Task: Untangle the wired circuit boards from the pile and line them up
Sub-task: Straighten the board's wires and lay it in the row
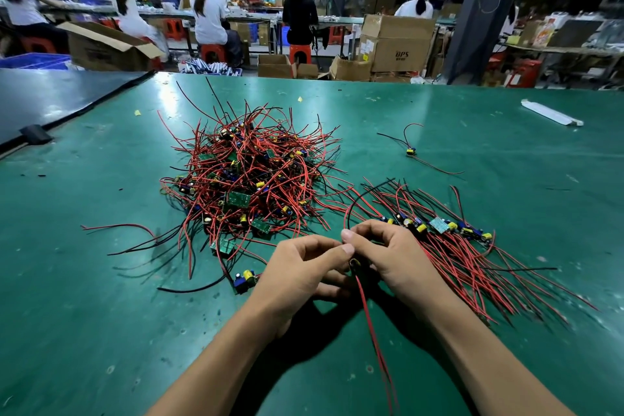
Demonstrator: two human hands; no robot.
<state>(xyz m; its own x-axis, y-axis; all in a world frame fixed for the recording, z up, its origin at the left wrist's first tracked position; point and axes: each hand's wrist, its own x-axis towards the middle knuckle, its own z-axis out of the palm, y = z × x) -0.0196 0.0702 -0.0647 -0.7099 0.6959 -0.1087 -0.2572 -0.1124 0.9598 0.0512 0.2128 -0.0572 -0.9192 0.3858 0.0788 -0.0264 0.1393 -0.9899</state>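
Observation:
A tangled pile of small green circuit boards with red and black wires lies on the green table ahead of me. To its right a row of boards lies lined up, their wires fanned toward me. My left hand and my right hand meet between pile and row, both pinching one wired board that is mostly hidden by the fingers. Its red wires trail down toward me. A loose board lies just left of my left hand.
A single wired board lies apart at the back right. A white strip rests near the far right edge. A dark mat covers the far left. Beyond the table stand cardboard boxes and seated workers.

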